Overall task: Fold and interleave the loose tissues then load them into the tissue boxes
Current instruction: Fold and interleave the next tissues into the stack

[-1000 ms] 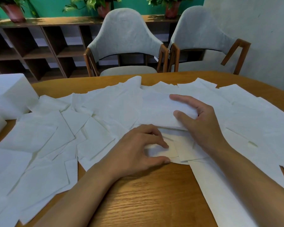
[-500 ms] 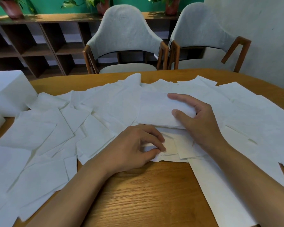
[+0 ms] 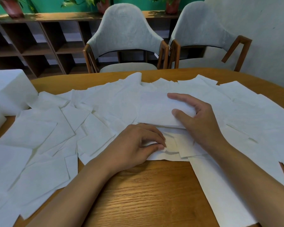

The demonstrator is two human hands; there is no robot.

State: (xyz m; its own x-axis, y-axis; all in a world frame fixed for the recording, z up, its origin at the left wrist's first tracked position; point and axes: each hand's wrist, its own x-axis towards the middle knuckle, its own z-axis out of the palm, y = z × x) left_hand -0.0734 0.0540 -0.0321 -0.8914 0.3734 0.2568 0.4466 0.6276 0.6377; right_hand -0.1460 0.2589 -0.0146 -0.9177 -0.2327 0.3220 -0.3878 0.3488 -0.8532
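Clasping the flat stack of folded white tissues (image 3: 154,110) in my right grip (image 3: 202,122), left grip (image 3: 134,145) just before that stack, pinching a loose white tissue (image 3: 162,156) on the wooden tabletop (image 3: 146,194).

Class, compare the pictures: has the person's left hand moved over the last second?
Yes. The left hand has closed: its thumb drew away from the bare table toward the folded stack, meeting the fingers and pinching a tissue.
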